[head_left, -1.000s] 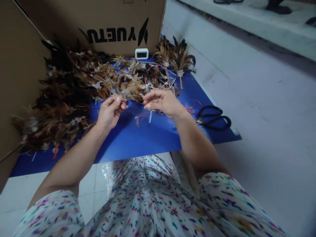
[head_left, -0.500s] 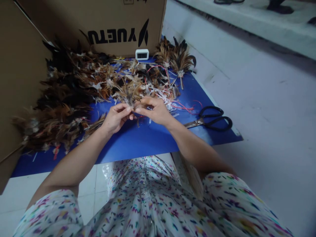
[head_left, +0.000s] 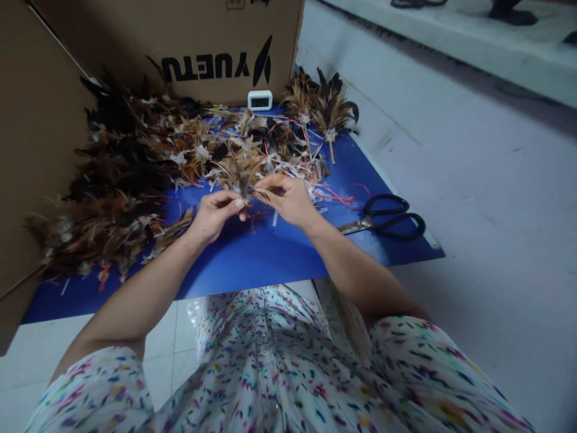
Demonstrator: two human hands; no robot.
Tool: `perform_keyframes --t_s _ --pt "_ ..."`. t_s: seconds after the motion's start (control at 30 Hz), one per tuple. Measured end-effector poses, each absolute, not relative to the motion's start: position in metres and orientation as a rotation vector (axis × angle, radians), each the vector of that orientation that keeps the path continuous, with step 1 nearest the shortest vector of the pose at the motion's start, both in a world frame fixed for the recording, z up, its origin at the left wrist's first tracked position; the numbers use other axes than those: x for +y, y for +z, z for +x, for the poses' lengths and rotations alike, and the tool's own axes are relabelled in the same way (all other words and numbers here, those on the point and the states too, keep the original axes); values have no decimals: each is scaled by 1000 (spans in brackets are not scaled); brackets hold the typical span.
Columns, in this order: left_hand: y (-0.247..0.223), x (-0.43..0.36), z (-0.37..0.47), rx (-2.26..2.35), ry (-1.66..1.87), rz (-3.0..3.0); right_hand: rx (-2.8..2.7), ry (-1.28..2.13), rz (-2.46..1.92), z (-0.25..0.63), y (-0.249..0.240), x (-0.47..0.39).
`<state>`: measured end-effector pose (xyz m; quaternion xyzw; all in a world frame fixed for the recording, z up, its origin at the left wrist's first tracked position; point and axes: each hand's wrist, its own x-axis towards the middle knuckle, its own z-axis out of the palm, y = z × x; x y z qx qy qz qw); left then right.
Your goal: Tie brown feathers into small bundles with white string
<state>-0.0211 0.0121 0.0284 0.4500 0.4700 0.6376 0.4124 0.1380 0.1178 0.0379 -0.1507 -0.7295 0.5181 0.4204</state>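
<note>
Pinching feather tuft (head_left: pixel 244 187) by its pale base in left hand (head_left: pixel 220 211); pinching slim dark feather (head_left: pixel 263 193) in right hand (head_left: pixel 285 198), just beside. Holding tuft above middle of blue desk (head_left: pixel 252 264). Probably handling light, springy, easily bent; best being gripped at quill ends. Seeing black-handled scissors (head_left: pixel 388 220) near right edge, digital clock (head_left: pixel 260 92) at back edge before cardboard box (head_left: pixel 202 30), pale wall (head_left: pixel 460 162) beyond right edge.

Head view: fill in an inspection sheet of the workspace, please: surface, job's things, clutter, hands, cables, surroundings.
Surface: blue tabletop, partly covered by feathers.
Job's things: feather bunch in hand; feather pile behind and left; scissors at right.
Clutter: red string and white strips right of centre.
Hands: left hand pinches the bunch's base; right hand pinches dark feathers beside it.
Cables: nothing seen.
Surroundings: printed cardboard behind, small white display before it, wall at right.
</note>
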Motion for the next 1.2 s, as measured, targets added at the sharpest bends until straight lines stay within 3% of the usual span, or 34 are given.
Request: perform_keyframes --t_s 0.47,0.8,1.2 --pt "25 16 -24 1293 1647 1174 -1556 1144 -539 158 59 109" --pt "23 18 -25 1330 1658 1127 -1919 640 -195 146 43 98" --pt "24 14 -20 1302 1610 1235 -1957 546 -256 143 36 103"
